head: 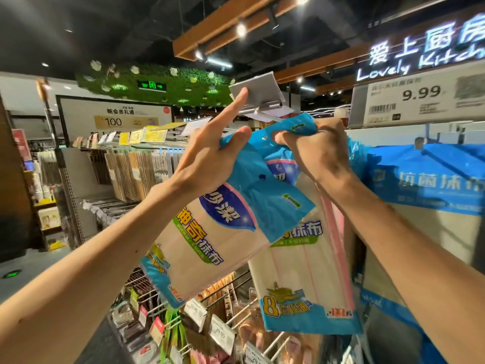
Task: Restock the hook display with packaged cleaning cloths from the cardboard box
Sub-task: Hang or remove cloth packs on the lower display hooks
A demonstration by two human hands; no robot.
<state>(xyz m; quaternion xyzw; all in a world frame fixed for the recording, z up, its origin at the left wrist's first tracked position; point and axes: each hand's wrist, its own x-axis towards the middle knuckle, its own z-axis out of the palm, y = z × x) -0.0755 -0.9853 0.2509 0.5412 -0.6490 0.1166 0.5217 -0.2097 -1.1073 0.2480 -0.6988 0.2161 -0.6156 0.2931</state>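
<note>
Two blue-and-cream packs of cleaning cloths are raised in front of the hook display. My left hand pinches the top of the front pack with thumb and fingers, while its index finger points up and touches the flipped-up grey price tag holder at the hook's tip. My right hand grips the crumpled blue header of the second pack, which hangs down behind the first. The hook's wire is mostly hidden behind the packs. The cardboard box is out of view.
More blue cloth packs hang at the right under a 9.99 price tag. Below are wire hooks with price tags and other packaged goods. An aisle floor and further shelving lie to the left.
</note>
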